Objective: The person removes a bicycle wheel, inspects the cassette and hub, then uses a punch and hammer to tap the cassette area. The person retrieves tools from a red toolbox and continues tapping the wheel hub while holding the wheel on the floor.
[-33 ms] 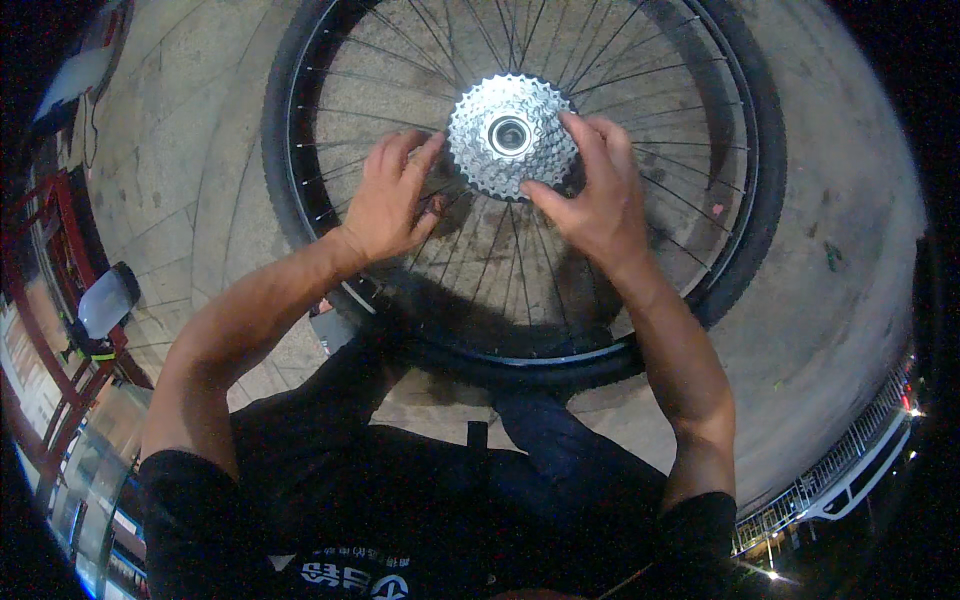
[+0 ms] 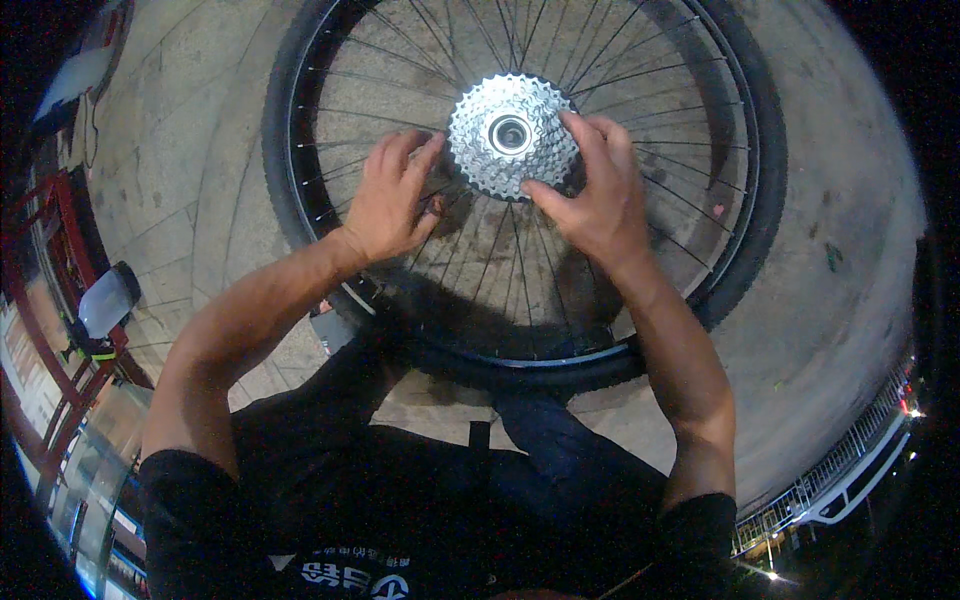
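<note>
The cassette [image 2: 512,135] sits at the hub of the wheel [image 2: 700,290], which lies flat on the paving. The right hand [image 2: 595,195] grips its rim, thumb below and fingers over the right side — the left hand [image 2: 390,200] lies spread on the spokes just left of it, touching with fingertips. It looks like seating or turning the cassette; next calls for a firm, even twist.

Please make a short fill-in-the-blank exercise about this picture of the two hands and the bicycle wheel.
1. The silver sprocket cluster sits at the ___ of the bicycle wheel.
2. The right hand grips the cluster with its ___ and fingers.
3. The left hand rests on the thin metal ___ beside the cluster.
4. The wheel lies flat on a ___ floor.

Missing words: centre; thumb; spokes; paved
</note>
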Action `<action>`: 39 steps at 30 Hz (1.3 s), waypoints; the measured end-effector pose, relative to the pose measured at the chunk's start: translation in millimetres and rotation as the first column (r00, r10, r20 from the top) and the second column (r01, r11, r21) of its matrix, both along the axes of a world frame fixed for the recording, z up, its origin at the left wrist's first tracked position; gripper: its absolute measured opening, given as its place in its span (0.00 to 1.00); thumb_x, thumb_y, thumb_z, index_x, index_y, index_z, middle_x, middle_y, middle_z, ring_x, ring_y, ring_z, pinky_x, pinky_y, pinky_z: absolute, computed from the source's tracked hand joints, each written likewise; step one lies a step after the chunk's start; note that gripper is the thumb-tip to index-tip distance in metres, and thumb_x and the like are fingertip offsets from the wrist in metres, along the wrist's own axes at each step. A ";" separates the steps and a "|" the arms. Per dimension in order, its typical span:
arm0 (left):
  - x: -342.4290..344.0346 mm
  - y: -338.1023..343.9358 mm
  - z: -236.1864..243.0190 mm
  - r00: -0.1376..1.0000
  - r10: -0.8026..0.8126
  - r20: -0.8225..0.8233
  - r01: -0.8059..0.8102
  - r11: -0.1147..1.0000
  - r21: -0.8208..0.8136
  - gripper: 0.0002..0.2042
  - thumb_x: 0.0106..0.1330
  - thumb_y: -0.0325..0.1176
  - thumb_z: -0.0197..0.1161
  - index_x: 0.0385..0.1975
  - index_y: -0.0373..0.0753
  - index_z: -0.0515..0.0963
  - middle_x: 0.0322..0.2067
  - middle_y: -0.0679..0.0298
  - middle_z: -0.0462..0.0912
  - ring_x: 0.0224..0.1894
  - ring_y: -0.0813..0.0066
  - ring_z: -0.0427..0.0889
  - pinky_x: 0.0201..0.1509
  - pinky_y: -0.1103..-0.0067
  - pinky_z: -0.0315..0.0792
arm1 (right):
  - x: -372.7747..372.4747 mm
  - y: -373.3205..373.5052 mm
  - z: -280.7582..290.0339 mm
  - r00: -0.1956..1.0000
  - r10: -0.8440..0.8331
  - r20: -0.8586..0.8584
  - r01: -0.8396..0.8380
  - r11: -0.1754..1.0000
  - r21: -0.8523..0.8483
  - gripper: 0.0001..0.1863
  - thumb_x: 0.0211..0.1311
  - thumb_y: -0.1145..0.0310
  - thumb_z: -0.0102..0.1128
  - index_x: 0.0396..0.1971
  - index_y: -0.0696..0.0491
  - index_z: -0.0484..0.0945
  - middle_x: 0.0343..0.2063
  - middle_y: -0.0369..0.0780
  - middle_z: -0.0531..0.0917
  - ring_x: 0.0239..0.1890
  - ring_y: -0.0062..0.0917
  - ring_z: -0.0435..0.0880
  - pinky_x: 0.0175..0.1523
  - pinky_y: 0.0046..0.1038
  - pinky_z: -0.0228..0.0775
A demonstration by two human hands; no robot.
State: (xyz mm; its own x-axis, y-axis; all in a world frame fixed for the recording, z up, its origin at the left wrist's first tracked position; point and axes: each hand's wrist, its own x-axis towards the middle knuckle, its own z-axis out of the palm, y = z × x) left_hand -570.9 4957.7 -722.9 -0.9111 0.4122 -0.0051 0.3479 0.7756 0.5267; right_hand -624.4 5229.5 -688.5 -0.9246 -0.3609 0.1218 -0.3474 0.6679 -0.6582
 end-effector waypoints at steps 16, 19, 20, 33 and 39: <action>4.6 -8.5 -15.7 0.998 -0.068 -0.010 0.068 0.998 0.003 0.40 0.53 0.32 0.66 0.69 0.36 0.58 0.61 0.46 0.62 0.62 0.41 0.61 0.67 0.54 0.57 | -14.5 7.2 10.7 0.983 0.080 0.163 -0.082 0.997 0.002 0.38 0.46 0.67 0.74 0.61 0.52 0.71 0.60 0.48 0.70 0.60 0.46 0.73 0.61 0.41 0.70; 6.0 -8.7 -16.3 0.998 -0.065 0.004 0.065 0.998 0.001 0.41 0.53 0.31 0.66 0.70 0.37 0.57 0.61 0.46 0.62 0.62 0.41 0.61 0.67 0.54 0.57 | -16.9 7.7 15.0 0.978 0.096 0.186 -0.096 0.995 -0.008 0.36 0.48 0.69 0.73 0.61 0.53 0.71 0.60 0.48 0.69 0.60 0.46 0.74 0.61 0.40 0.70; 7.2 -9.4 -17.7 0.998 -0.064 -0.004 0.064 0.998 -0.003 0.41 0.53 0.31 0.66 0.70 0.37 0.57 0.61 0.46 0.62 0.62 0.41 0.60 0.67 0.54 0.57 | -17.4 7.4 15.6 0.977 0.102 0.186 -0.103 0.995 -0.003 0.36 0.48 0.69 0.73 0.61 0.53 0.71 0.60 0.48 0.69 0.60 0.46 0.74 0.61 0.40 0.70; 7.2 -12.6 -19.8 0.998 -0.059 -0.007 0.059 0.998 0.032 0.39 0.56 0.33 0.65 0.69 0.38 0.58 0.61 0.47 0.63 0.63 0.42 0.61 0.68 0.55 0.56 | -6.7 -3.3 10.9 0.997 0.070 -0.035 -0.066 0.994 0.083 0.36 0.46 0.63 0.74 0.58 0.52 0.72 0.57 0.46 0.71 0.57 0.45 0.72 0.61 0.44 0.65; 6.1 -11.8 -22.0 0.998 -0.067 0.000 0.067 0.997 0.033 0.36 0.57 0.33 0.65 0.68 0.39 0.60 0.61 0.47 0.63 0.62 0.42 0.61 0.67 0.55 0.58 | 0.8 -31.1 9.9 0.995 -0.020 -0.096 0.035 0.986 0.160 0.43 0.36 0.61 0.78 0.58 0.49 0.70 0.56 0.44 0.70 0.60 0.44 0.65 0.63 0.48 0.58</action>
State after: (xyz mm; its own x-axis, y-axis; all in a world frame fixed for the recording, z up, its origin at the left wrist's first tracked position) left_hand -564.9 4945.8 -745.0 -0.8815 0.4721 0.0089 0.3980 0.7327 0.5520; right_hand -623.7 5198.5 -678.6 -0.9217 -0.3575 0.1504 -0.3824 0.7728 -0.5065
